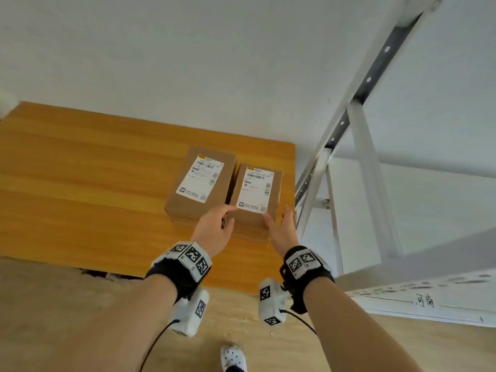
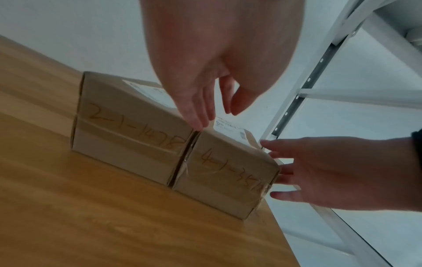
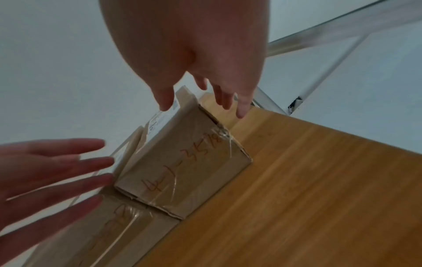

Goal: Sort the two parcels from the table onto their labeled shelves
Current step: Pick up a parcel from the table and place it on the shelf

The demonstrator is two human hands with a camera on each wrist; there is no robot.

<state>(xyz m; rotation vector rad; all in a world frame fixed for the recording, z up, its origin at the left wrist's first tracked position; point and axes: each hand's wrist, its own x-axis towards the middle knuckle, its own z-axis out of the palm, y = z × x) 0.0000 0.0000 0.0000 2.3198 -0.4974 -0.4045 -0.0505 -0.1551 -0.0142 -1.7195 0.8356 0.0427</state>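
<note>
**Both hands closing on the right-hand parcel**

Partly hidden: the left hand (image 1: pixel 214 230) is covering the near-left top corner of the right parcel (image 1: pixel 256 200), and label print is too small to read from the head camera. Wrist views are showing what the head view misses: handwritten codes on the near faces, "2-1-1478" on the left parcel (image 2: pixel 130 124), "4-1-35…" on the right one, its end blurred under tape. Both parcels are sitting side by side on the worktop (image 1: pixel 94 183), near the shelf rack (image 1: pixel 362 162). Each grip is wide, fingers straight; the right hand (image 1: pixel 283 228) is flanking the parcel's right side, contact uncertain.
</note>
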